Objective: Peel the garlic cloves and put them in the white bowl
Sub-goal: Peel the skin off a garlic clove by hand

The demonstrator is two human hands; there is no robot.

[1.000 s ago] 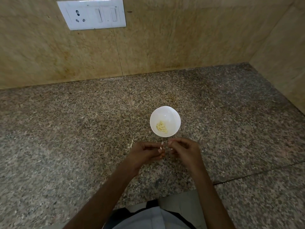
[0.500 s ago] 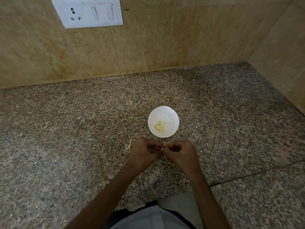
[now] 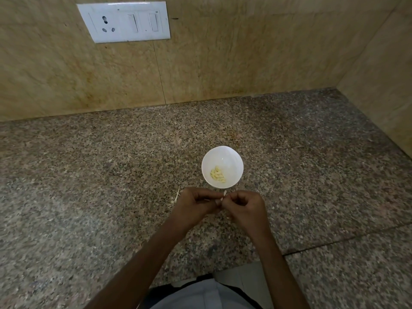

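White-skinned garlic clove (image 3: 224, 193) pinched between the curled fingers (image 3: 209, 197) of left hand (image 3: 194, 207) and right hand (image 3: 245, 207), both drawn closer together than a second ago. Just beyond the fingers, white bowl (image 3: 233, 160) on granite bench (image 3: 111, 175), same small pile of peeled cloves (image 3: 218, 174) inside. Looks mid-peel; drop into bowl not yet done.

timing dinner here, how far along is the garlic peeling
Done: a small pile of peeled cloves lies in the white bowl. In hand: left hand and right hand pinch one garlic clove between them. Left: dropping it in; no further unpeeled cloves show.
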